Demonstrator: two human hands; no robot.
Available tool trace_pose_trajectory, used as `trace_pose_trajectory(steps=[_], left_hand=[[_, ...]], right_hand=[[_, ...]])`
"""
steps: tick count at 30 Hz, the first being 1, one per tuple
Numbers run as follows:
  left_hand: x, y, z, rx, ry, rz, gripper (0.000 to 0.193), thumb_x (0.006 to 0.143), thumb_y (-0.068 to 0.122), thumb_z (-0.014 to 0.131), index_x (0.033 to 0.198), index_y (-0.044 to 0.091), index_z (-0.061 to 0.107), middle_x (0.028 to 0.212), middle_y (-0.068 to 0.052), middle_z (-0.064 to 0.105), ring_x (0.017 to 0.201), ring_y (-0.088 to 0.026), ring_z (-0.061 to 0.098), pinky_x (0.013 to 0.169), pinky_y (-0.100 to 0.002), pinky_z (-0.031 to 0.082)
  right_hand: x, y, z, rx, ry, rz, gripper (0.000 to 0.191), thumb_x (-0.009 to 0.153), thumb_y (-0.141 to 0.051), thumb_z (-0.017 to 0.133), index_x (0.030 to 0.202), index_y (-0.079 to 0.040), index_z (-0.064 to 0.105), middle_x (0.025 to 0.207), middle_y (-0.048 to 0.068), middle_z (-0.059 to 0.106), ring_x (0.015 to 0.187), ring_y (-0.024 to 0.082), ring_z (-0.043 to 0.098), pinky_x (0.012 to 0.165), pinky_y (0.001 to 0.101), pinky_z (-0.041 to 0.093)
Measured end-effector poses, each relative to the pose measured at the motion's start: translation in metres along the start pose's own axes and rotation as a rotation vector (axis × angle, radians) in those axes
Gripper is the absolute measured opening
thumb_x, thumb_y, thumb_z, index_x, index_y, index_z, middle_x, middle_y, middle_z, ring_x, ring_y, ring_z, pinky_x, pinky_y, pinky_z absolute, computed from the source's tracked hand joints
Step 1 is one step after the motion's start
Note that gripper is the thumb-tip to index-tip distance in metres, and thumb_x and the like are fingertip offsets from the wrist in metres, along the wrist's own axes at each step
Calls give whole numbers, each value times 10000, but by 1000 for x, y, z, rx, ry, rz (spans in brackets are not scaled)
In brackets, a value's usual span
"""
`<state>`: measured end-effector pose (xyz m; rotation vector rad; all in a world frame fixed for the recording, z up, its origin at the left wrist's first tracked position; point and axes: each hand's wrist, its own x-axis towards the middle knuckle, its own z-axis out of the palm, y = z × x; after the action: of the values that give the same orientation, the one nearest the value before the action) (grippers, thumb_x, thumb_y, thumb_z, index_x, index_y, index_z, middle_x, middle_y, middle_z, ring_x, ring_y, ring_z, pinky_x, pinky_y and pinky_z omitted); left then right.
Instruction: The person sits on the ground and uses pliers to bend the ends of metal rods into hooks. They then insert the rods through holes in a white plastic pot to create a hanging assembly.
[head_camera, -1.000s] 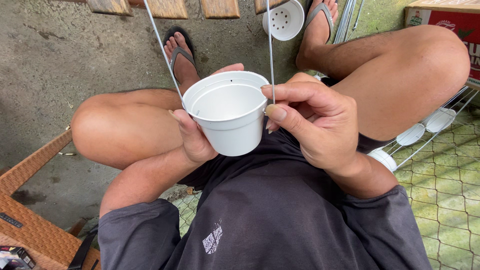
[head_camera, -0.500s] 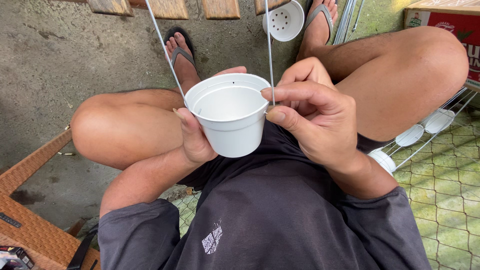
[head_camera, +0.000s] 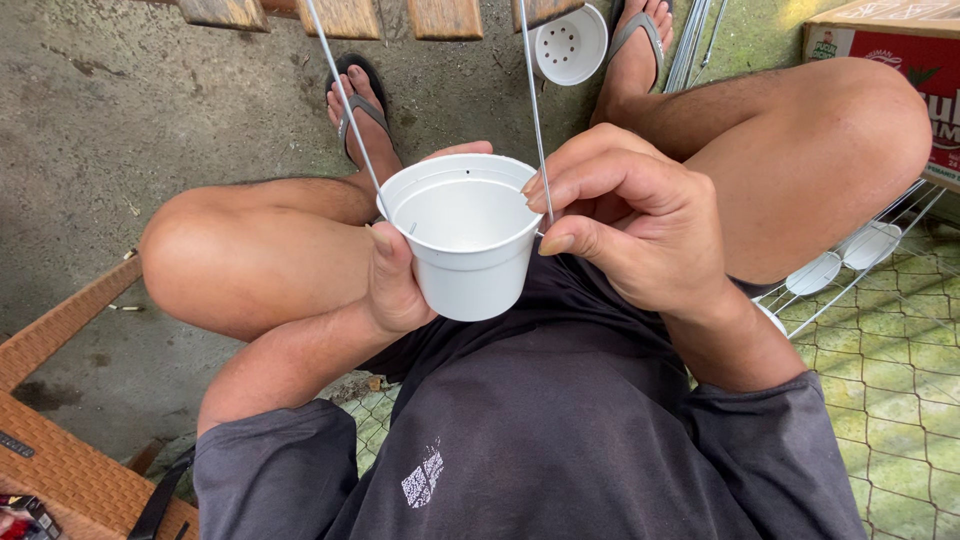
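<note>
Head view: hands (head_camera: 640, 220) hide white pot's (head_camera: 465, 240) far rim; wires (head_camera: 535, 100) cut off.

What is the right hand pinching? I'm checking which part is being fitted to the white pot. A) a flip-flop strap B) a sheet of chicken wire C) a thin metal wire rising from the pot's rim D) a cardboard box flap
C: the right hand pinches a thin metal wire at the rim of the white pot, which the left hand holds.

A small white plastic pot (head_camera: 465, 240) stood upright and empty above the lap, two thin metal wires (head_camera: 535, 100) rising from its rim.
</note>
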<state>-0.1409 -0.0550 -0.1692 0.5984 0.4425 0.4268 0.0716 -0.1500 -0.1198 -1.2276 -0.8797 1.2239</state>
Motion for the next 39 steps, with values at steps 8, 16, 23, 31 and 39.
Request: trace_pose_trajectory(steps=[8,16,23,31,39], left_hand=[[-1,-8,-1,-42,-4,-18,1095,952,793,555,1610,-38,279,1417,-195,559,1287,-245,601,1111,-407,519],[3,-14,-4,-108,-16,-43,1100,942,798,547,1623,-19,265,1472,-180,545,1305,-234,588,1125,-410,503],[9,-22,-8,-106,13,-3,954,1042,696,456,1636,-27,271,1529,-182,525,1394,-234,543,1207,-386,446],[17,-20,-27,166,372,109,619,1127,375,377,1595,-12,258,1516,-189,508,1373,-216,519,1184,-365,404],[2,-2,-46,587,429,31,726,1123,395,401,1633,-94,234,1562,-259,468,1433,-251,435,1195,-329,353]], right_hand=[[5,6,0,5,20,-4,177,1009,-60,788,1119,22,676,1111,110,682,957,110,705,824,227,636],[9,16,-6,-82,14,-58,168,997,-49,796,1049,48,669,1068,115,672,917,121,689,780,223,617],[14,29,-11,106,85,-13,154,980,-54,760,1071,9,653,1109,90,669,870,110,715,737,234,639],[32,52,7,-86,127,-120,132,971,26,779,1058,13,681,1075,67,643,915,99,621,806,218,529],[46,63,45,-333,153,-186,142,922,-5,828,1028,-1,734,993,60,679,845,97,663,731,238,562]])
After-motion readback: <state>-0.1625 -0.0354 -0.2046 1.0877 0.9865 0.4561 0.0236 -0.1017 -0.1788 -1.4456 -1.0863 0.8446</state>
